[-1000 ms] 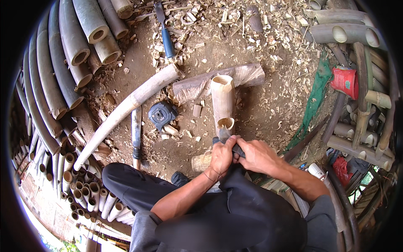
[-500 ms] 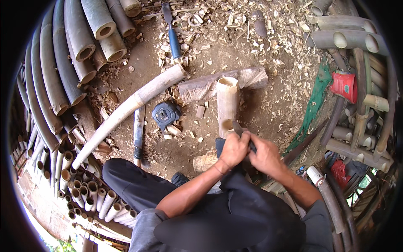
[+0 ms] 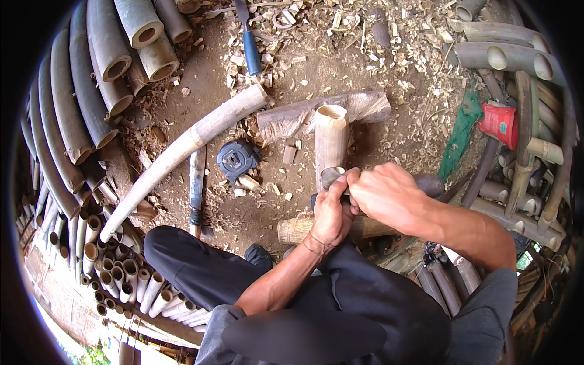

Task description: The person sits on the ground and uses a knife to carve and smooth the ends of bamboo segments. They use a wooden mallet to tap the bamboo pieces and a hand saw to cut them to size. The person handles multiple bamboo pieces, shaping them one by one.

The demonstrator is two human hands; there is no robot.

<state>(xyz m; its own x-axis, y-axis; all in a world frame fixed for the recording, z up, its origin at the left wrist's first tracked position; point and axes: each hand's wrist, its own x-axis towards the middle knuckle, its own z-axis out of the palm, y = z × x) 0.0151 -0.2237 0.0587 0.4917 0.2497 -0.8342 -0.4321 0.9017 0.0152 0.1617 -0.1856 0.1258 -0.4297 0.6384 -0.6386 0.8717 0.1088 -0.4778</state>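
A short, pale bamboo tube (image 3: 331, 143) points away from me, its far end open. Near its close end, the grey metal tip of a carving tool (image 3: 331, 175) sits at an opening cut in the side. My left hand (image 3: 333, 213) is closed around the tool close to the tip, against the bamboo. My right hand (image 3: 389, 194) is closed over the tool just to the right. Beyond the right wrist sticks out a dark rounded end, apparently the tool's handle. The fingers hide most of the tool's middle.
The tube's far part lies over a rough log (image 3: 286, 125). Left of it are a tape measure (image 3: 237, 159), a long curved bamboo pole (image 3: 182, 149) and a long-handled tool (image 3: 198, 182). A blue-handled chisel (image 3: 251, 52) lies among shavings. Bamboo stacks line both sides.
My right hand has turned over and its elbow has swung outward to the right. The tool has turned with it, so its dark rounded end now shows. My left hand has rolled slightly.
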